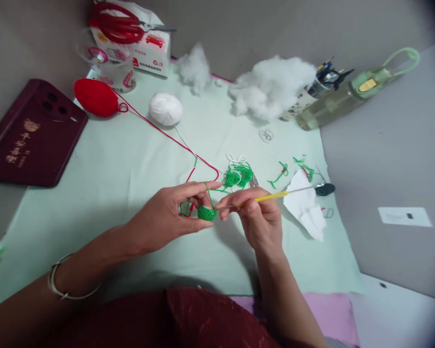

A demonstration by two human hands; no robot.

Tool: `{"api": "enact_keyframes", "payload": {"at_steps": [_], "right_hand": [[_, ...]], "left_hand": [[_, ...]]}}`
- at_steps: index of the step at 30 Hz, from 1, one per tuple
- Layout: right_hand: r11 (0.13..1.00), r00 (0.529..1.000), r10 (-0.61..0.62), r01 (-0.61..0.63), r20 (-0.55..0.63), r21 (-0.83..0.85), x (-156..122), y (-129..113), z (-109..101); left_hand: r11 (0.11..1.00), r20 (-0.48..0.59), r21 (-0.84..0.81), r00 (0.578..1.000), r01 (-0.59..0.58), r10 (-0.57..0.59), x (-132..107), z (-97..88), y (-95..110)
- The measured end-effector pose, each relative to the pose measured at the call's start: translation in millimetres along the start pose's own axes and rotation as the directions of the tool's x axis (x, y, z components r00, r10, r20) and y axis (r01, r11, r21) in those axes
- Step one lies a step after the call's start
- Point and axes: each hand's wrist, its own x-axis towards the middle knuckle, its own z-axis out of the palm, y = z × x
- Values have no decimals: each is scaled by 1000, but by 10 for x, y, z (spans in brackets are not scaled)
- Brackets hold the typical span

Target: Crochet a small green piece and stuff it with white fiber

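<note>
Between the thumb and fingers of my left hand (166, 215) is a small green crochet piece (206, 213), with white showing at its top. A green strand loops over the left index finger. My right hand (259, 215) grips a crochet hook (266, 197) with a yellow handle, its metal tip at the edge of the green piece. Just beyond the fingers lies a tangle of green yarn (239, 174) with some white strands. Red and green yarn ends hang behind the left fingers, partly hidden.
A red yarn ball (96, 97) and a white yarn ball (166, 109) sit at back left, near a dark red phone (34, 133). White stuffing (271, 84), a green bottle (333, 104), white paper (304, 205) and yarn scraps (281, 174) lie farther right. Red-handled scissors (121, 24) rest on a tissue pack.
</note>
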Motion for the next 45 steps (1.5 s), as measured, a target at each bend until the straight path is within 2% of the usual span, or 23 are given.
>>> {"api": "enact_keyframes", "payload": {"at_steps": [3,6,8,10,12,14,16,17,19,20,22,24,25,28,33,36,39,45], "right_hand": [[980,996,-74,81,45,-181,-10,-59,-2],[909,974,-202,225,103,-351,-53,-40,27],[846,942,-315,332,113,-418,-98,8,54],[723,893,-430,427,130,-542,-144,46,82],[527,843,-501,476,194,-704,-179,50,109],[329,811,-522,477,263,-815,-208,21,133],[206,785,-536,479,311,-853,-234,-13,148],[182,778,-540,481,321,-858,-246,-23,152],[227,785,-538,484,305,-845,-261,-16,153],[298,801,-533,480,273,-825,-261,-1,154],[511,833,-534,455,145,-729,-238,37,160],[702,860,-511,416,-1,-579,-195,61,171],[766,872,-486,389,-64,-512,-172,60,176],[871,917,-372,291,-144,-396,-126,13,167],[983,970,-139,111,-198,-146,-128,-69,101],[999,976,8,0,-217,36,-121,-89,96],[983,961,109,-66,-255,170,-97,-102,131],[903,888,344,-223,-306,367,-63,-89,212]], "left_hand": [[1000,-16,20,1000,-19,19,4,-8,-22],[1000,-30,20,999,-12,13,11,-8,-27],[999,-46,-37,999,16,-18,12,5,-19],[992,-70,-115,996,47,-56,6,35,-17],[981,-97,-184,992,63,-82,-11,83,-29],[967,-126,-248,988,51,-85,-33,142,-53],[940,-145,-339,985,35,-89,-50,198,-76],[913,-127,-406,986,46,-106,-53,218,-85],[820,-27,-560,987,116,-158,-44,238,-98],[763,36,-626,984,160,-176,-33,237,-102],[679,133,-699,974,224,-183,-3,215,-110],[669,166,-706,973,232,-162,24,177,-114],[683,172,-694,973,230,-153,33,154,-115],[747,178,-625,973,225,-144,45,77,-114],[812,233,-544,968,210,-93,51,-35,-117],[814,274,-542,960,208,-63,68,-66,-126],[829,272,-529,962,179,-34,78,-81,-139],[912,148,-408,988,28,36,44,-83,-203]]}}
